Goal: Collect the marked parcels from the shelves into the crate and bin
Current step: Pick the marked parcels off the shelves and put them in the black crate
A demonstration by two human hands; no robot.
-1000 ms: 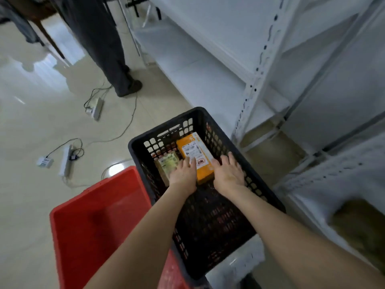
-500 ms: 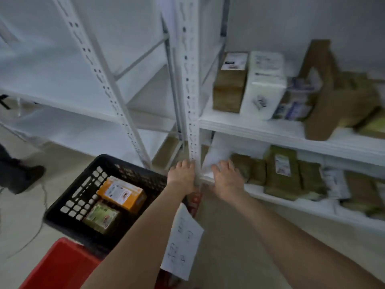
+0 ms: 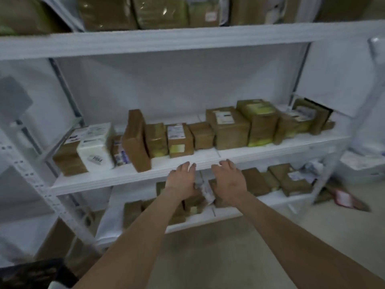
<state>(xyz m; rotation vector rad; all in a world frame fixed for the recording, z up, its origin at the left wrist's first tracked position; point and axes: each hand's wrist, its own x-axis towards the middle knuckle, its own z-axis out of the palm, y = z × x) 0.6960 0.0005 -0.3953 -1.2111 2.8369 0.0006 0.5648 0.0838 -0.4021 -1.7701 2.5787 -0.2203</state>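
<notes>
My left hand (image 3: pixel 182 178) and right hand (image 3: pixel 229 179) reach out side by side. The fingers are loose and hold nothing. They are just in front of the middle shelf (image 3: pixel 270 148). The brown parcels (image 3: pixel 229 128) sit in a row on it. A white packet (image 3: pixel 95 147) lies at its left end. My hands hide part of the lower shelf (image 3: pixel 275 200). The labels are too blurry to read. The black crate (image 3: pixel 31 274) peeks in at the bottom left.

Brown taped parcels (image 3: pixel 229 130), some labelled, stand in a blurred row along the middle shelf (image 3: pixel 270 148) at frame centre, flatter ones (image 3: pixel 256 182) lie on the lower shelf (image 3: pixel 277 200), and the black crate (image 3: pixel 31 274) corner shows lower left.
</notes>
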